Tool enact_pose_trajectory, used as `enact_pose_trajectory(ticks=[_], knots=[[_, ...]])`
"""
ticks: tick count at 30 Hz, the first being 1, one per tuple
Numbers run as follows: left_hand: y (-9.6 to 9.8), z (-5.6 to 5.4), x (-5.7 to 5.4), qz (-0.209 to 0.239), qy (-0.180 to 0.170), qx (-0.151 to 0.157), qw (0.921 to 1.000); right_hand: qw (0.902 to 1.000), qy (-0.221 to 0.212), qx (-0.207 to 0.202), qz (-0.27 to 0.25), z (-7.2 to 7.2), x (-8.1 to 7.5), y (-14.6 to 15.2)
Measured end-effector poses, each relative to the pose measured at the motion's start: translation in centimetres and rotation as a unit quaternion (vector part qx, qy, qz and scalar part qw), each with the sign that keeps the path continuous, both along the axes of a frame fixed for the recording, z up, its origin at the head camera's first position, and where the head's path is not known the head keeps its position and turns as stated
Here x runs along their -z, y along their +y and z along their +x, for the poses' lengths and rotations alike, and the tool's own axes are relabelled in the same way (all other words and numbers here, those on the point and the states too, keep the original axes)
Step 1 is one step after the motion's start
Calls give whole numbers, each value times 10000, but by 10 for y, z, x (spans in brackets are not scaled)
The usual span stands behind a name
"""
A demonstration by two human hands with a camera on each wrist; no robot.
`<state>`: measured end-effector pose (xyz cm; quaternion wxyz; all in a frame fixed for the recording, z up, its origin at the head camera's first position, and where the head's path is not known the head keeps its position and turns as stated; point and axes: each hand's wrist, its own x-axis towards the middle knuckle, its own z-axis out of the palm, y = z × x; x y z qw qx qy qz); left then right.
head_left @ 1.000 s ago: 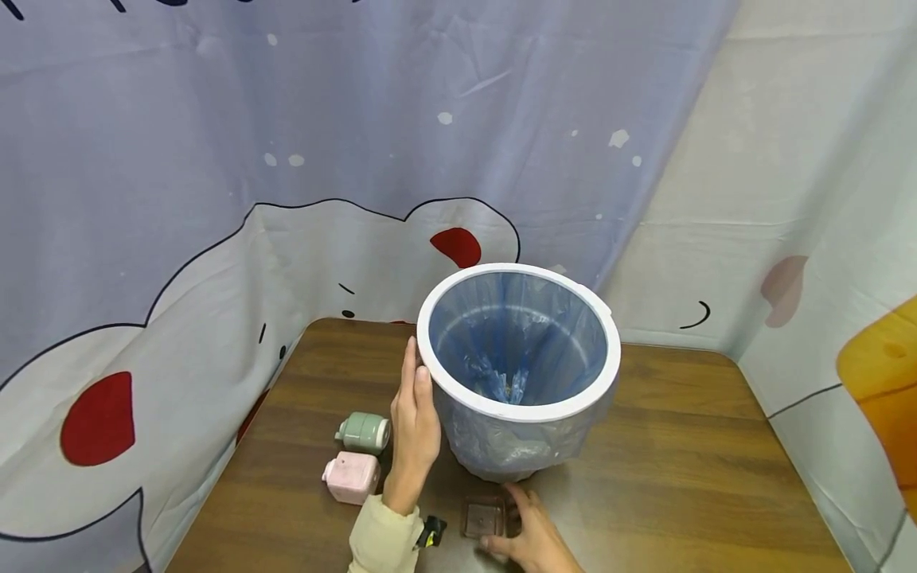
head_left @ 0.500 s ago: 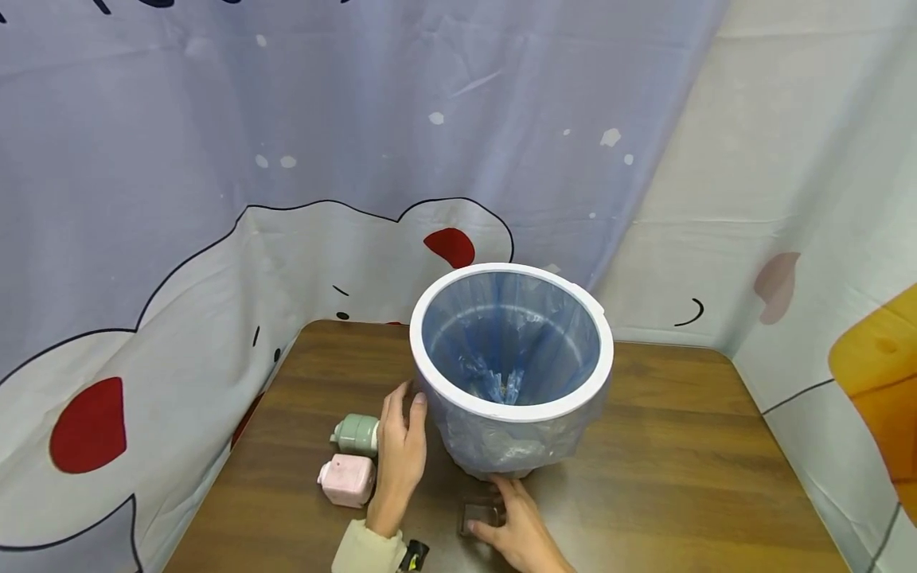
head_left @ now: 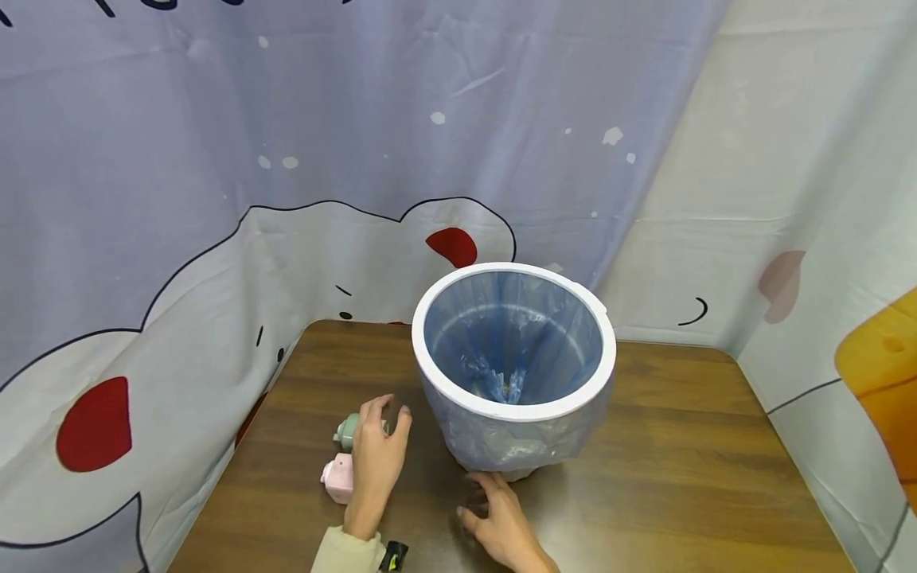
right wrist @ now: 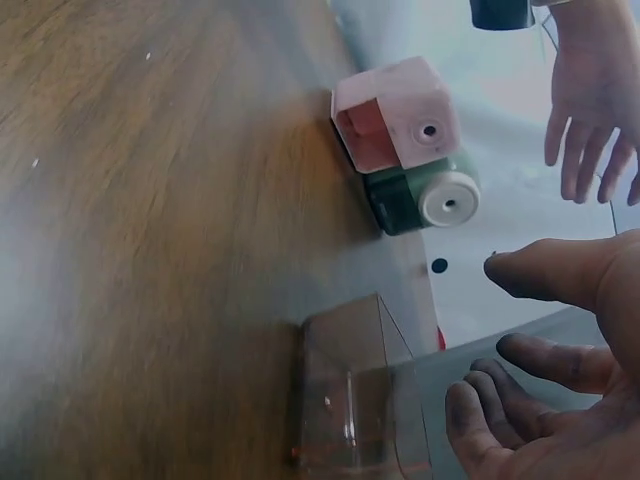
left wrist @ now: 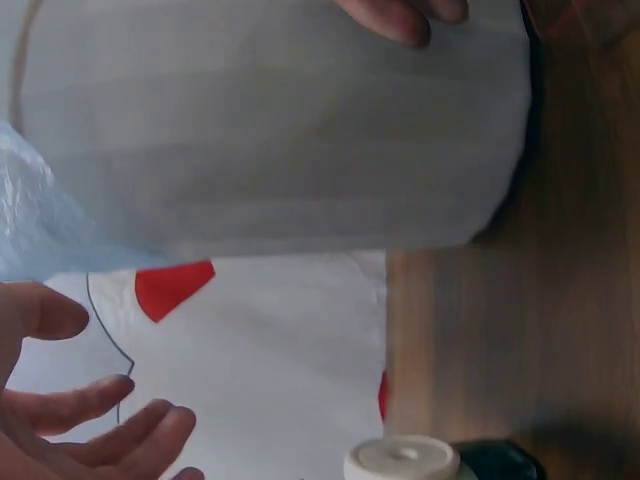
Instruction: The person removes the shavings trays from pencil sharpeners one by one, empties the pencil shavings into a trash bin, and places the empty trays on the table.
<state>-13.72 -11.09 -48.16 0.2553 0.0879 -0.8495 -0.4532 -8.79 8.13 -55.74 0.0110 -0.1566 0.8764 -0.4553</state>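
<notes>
A white-rimmed trash bin lined with a translucent blue bag stands upright on the table. My left hand is over the table left of the bin, fingers loosely bent, holding nothing. It partly covers a green pencil sharpener and a pink pencil sharpener. The pink one shows a hollow cavity in the right wrist view. At the bin's base, my right hand has its fingers spread, with nothing between them. Beside it a clear brownish plastic drawer sits on the table, mostly hidden by that hand in the head view.
The brown wooden table extends to the right of the bin. A printed curtain hangs behind the table and along its sides. The two sharpeners lie side by side near the table's left edge.
My left hand has left the bin's side and moved left and down toward the sharpeners. My right hand has shifted left along the bin's base, over the drawer. The bin stays in place.
</notes>
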Motion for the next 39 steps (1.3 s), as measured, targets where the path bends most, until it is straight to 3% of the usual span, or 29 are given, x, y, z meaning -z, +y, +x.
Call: enact_pose_trajectory(ticks=[10,18,34,39], knots=[[-19,-4,14,-583,-722,-165,9955,9996,-67,-42,-281,-3,2,-17],[-32,-6,25,-1052,-1458,-133,9836,9989,-51,-121,-441,-7,7,-27],[-42,-15,41,-1356,-1810,-248,9738,9962,-421,-85,-762,-10,5,-42],[-42,-16,46,-1506,-2024,-211,9674,9954,-472,-78,-826,-8,7,-44]])
